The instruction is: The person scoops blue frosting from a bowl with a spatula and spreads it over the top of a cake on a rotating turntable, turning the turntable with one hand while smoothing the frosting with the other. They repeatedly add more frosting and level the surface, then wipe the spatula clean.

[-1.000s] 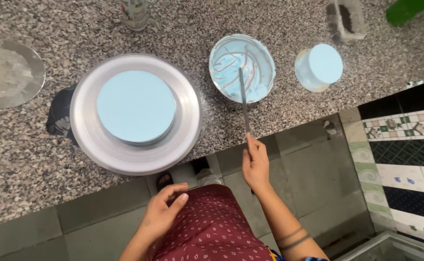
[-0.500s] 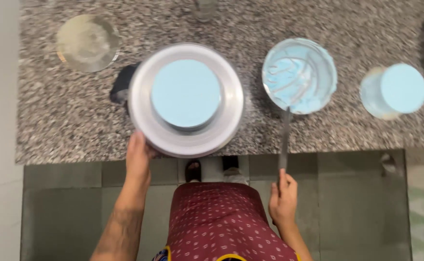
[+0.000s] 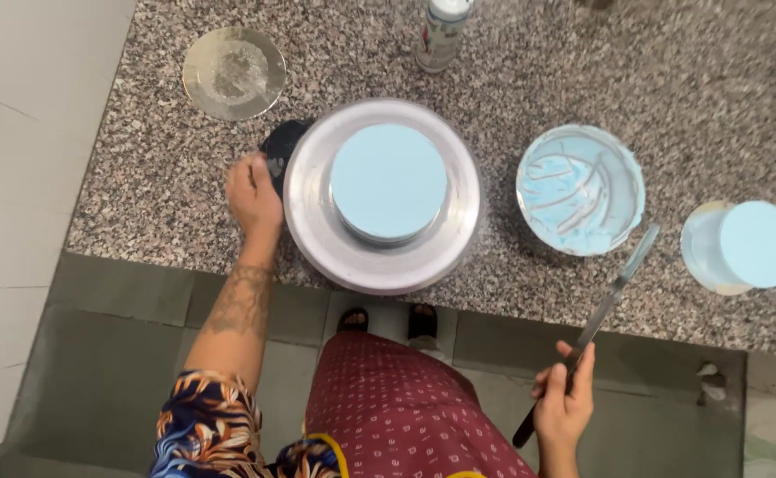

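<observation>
Standing behind the blue cake point(image 3: 389, 180), a white-capped bottle point(image 3: 442, 34).

A long metal spatula point(image 3: 613, 292) slants from near up toward the bowl; the silver turntable point(image 3: 317, 230) carries a pale-blue cake point(image 3: 389, 180).

A single package is showing: a slim upright can point(image 3: 442, 34) is standing near the far edge of the granite table point(image 3: 166, 186), a little left of that edge's middle. Its cap is looking white, and its round body is wearing a pale label with green and reddish patches. No signs or screens are appearing.
</observation>
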